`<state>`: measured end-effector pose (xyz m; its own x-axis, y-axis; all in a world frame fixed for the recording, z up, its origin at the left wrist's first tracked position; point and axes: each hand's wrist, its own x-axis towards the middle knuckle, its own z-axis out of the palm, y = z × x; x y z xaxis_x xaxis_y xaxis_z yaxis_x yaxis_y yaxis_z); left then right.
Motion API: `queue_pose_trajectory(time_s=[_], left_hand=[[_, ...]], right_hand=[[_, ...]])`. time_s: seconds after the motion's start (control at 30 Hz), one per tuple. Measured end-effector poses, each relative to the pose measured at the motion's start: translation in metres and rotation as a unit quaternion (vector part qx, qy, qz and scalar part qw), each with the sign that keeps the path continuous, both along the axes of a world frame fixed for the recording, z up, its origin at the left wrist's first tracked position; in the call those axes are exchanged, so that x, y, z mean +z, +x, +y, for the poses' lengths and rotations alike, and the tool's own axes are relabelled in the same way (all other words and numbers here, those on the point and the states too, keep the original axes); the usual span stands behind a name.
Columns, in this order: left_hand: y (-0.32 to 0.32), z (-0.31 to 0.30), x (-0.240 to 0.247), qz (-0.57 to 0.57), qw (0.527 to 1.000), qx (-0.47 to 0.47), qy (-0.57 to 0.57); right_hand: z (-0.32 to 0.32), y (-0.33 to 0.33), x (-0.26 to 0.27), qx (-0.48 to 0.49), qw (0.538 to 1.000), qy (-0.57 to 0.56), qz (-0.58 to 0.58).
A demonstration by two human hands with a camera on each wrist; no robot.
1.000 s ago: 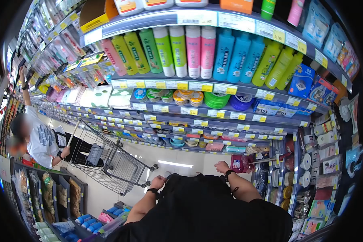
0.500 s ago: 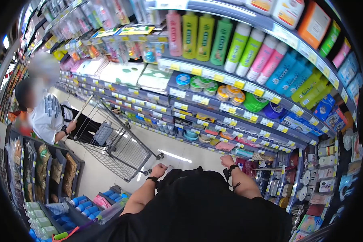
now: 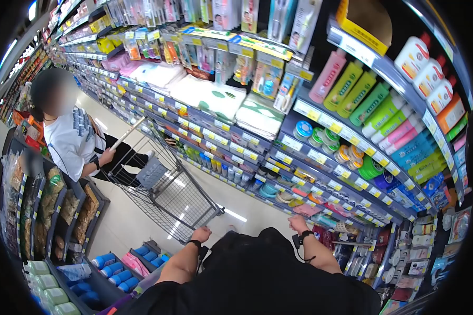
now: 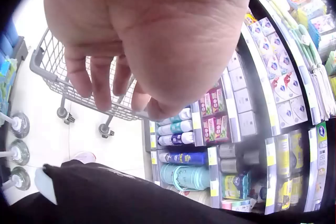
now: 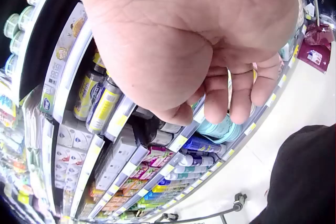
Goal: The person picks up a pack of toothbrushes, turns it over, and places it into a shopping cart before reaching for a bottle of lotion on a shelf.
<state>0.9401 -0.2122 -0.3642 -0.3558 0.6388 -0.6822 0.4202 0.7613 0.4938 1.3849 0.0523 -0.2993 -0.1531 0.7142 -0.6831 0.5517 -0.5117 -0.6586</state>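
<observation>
My left hand [image 3: 201, 234] hangs in front of my body with its fingers loosely curled, holding nothing. In the left wrist view its palm and drooping fingers [image 4: 102, 83] overlap the wire shopping cart [image 3: 154, 174], whose front end is the nearest thing to this hand in the head view. On the other side of my body, my right hand [image 3: 298, 224] is also bare, fingers bent loosely [image 5: 216, 98] and nothing in the palm. Shelves with a light blue tub [image 5: 223, 128] and rows of spray cans lie behind it in the right wrist view.
A person in a white T-shirt [image 3: 71, 139] grips the cart's handle [image 3: 126, 137] at the left. Ahead runs a long shelf with bottles [image 3: 328, 76], folded towels [image 3: 207, 97] and round tins [image 3: 303, 129]. Low racks with bagged goods [image 3: 52, 199] and blue-capped bottles [image 3: 112, 269] stand at left.
My view has turned left, so the shelf bottles slide right and more towels show. The person with the cart appears larger. Both my hands stay empty in front of me.
</observation>
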Motion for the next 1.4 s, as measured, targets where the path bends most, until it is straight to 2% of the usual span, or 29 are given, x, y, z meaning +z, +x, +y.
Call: queue_pose_trajectory(time_s=[0.07, 0.1, 0.17, 0.23, 0.37, 0.43, 0.53, 0.63, 0.7, 0.73, 0.77, 0.83, 0.87, 0.9, 0.97, 1.03, 1.07, 1.1, 1.23, 1.33, 1.4], left_hand=[[-0.013, -0.003, 0.017, -0.01, 1.0, -0.001, -0.015], [-0.02, -0.002, 0.015, 0.0, 1.0, -0.001, -0.022], [-0.034, -0.001, 0.001, -0.019, 0.999, 0.007, -0.033], [-0.046, 0.001, -0.019, -0.011, 0.999, 0.006, -0.044], [-0.057, 0.012, -0.016, -0.037, 0.999, 0.019, -0.019], [-0.058, 0.018, -0.02, -0.072, 0.995, 0.06, -0.023], [-0.062, 0.031, -0.024, -0.054, 0.995, 0.085, -0.015], [-0.068, 0.038, -0.021, -0.064, 0.991, 0.12, -0.016], [-0.085, 0.048, -0.012, -0.094, 0.983, 0.158, -0.014], [-0.09, 0.049, -0.01, -0.067, 0.985, 0.157, 0.007], [-0.096, 0.05, -0.007, -0.061, 0.985, 0.161, 0.003], [-0.113, 0.052, -0.006, -0.079, 0.98, 0.181, 0.01], [-0.121, 0.056, 0.011, -0.052, 0.985, 0.164, -0.016], [-0.126, 0.061, 0.027, -0.046, 0.984, 0.172, -0.005], [-0.143, 0.056, 0.005, -0.075, 0.966, 0.248, 0.002], [-0.158, 0.058, 0.005, -0.073, 0.96, 0.27, -0.033], [-0.164, 0.061, 0.012, -0.067, 0.965, 0.251, -0.041], [-0.169, 0.067, 0.017, -0.096, 0.958, 0.269, -0.03], [-0.183, 0.105, 0.038, -0.068, 0.972, 0.221, -0.031], [-0.197, 0.138, 0.05, -0.069, 0.975, 0.213, 0.009], [-0.201, 0.157, 0.052, -0.085, 0.969, 0.229, 0.037]], right_hand=[[-0.002, -0.006, -0.001, -0.028, 1.0, -0.001, 0.009], [0.0, -0.006, -0.003, -0.001, 1.0, 0.006, -0.006], [0.0, -0.013, 0.01, -0.031, 0.999, 0.001, -0.024], [0.006, -0.009, 0.001, -0.018, 0.999, -0.019, -0.029], [0.027, -0.012, -0.006, -0.011, 0.998, -0.02, -0.056], [0.04, -0.021, -0.012, -0.005, 0.998, -0.019, -0.057], [0.064, -0.042, -0.022, -0.008, 0.998, -0.021, -0.057], [0.092, -0.073, -0.038, 0.06, 0.995, -0.036, -0.074], [0.112, -0.113, -0.029, 0.179, 0.976, 0.008, -0.124], [0.122, -0.131, -0.029, 0.232, 0.964, 0.012, -0.133], [0.134, -0.148, -0.039, 0.236, 0.964, 0.009, -0.126], [0.154, -0.181, -0.058, 0.385, 0.916, 0.05, -0.102], [0.163, -0.201, -0.06, 0.442, 0.891, 0.001, -0.098], [0.166, -0.222, -0.059, 0.433, 0.897, -0.001, -0.093], [0.17, -0.257, -0.061, 0.54, 0.838, -0.081, -0.009], [0.17, -0.288, -0.063, 0.537, 0.834, -0.126, 0.029], [0.173, -0.303, -0.063, 0.557, 0.82, -0.129, 0.016], [0.177, -0.314, -0.063, 0.558, 0.82, -0.125, 0.022], [0.178, -0.339, -0.072, 0.537, 0.832, -0.13, 0.056], [0.183, -0.347, -0.082, 0.557, 0.823, -0.11, 0.021], [0.181, -0.34, -0.072, 0.531, 0.843, -0.082, -0.014]])
